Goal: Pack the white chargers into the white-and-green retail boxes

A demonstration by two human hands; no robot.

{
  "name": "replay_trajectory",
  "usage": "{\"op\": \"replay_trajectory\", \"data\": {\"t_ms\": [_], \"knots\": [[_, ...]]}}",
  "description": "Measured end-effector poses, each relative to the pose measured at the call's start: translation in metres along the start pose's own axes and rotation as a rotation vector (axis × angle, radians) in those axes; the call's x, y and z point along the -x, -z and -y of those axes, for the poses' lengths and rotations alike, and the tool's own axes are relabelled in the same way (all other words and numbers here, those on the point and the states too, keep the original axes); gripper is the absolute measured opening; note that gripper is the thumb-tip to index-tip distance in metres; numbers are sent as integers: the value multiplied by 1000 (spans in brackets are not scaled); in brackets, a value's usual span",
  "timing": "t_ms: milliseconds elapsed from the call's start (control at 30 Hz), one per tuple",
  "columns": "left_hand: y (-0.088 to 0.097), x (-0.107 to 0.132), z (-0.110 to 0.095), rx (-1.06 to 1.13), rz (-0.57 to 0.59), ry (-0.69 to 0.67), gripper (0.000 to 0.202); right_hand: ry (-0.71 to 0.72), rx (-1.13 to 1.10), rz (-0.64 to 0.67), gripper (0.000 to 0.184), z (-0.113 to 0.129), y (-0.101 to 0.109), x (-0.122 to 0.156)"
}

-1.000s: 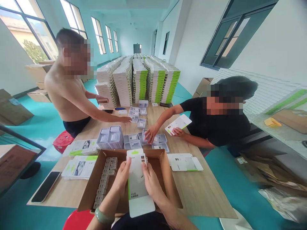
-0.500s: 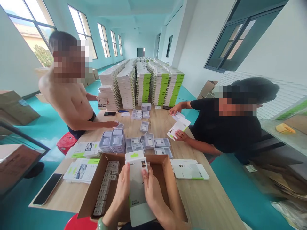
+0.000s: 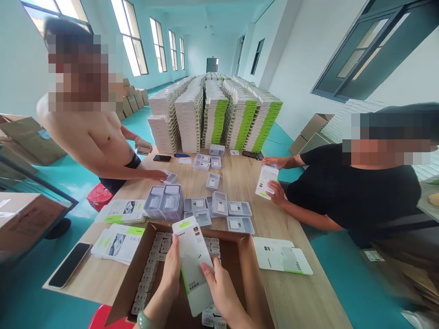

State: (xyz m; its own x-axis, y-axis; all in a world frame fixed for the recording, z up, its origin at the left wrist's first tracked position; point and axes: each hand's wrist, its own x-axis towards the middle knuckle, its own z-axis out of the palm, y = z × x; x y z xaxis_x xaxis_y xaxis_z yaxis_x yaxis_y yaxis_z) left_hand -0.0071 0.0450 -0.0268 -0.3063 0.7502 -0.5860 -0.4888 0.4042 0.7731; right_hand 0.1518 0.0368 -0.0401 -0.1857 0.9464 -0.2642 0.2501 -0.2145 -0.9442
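I have the left hand [image 3: 172, 262] clamped on the left edge of a white carton [image 3: 195, 262], and the right hand [image 3: 222, 281] gripping its right edge, thumb across the printed face. The hands sit apart with the carton tilted between them, above an open cardboard box [image 3: 252, 265]. In that box, small white blocks [image 3: 144, 286] line the side left of the left hand, and more show around the right hand. From here I can't quite tell whether the carton is flat, as its back is hidden. Ahead of the hands, past the box, I see stacked trays [image 3: 163, 205] and, just beside them, loose trays [image 3: 219, 205]. Printed cartons [image 3: 120, 242] and a phone [image 3: 70, 265] lie left of the left hand; folded-flat cartons [image 3: 283, 258] lie right of the right hand.
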Motion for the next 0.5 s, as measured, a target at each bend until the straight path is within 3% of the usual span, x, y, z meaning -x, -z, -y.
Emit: {"op": "replay_trajectory", "data": {"t_ms": [100,233,367,500], "knots": [[13,-7,12,-22,33,38,80,-46,-29,-41,77,15,16,-37],[39,-13,46,-158,-52,137,65,-172,-9,-98,42,46,32,-130],[63,-2,78,-244,-67,203,53,-384,31,-80,32,70,28,-230],[71,14,91,-271,-83,182,46,-459,55,-56,34,75,17,-282]]}}
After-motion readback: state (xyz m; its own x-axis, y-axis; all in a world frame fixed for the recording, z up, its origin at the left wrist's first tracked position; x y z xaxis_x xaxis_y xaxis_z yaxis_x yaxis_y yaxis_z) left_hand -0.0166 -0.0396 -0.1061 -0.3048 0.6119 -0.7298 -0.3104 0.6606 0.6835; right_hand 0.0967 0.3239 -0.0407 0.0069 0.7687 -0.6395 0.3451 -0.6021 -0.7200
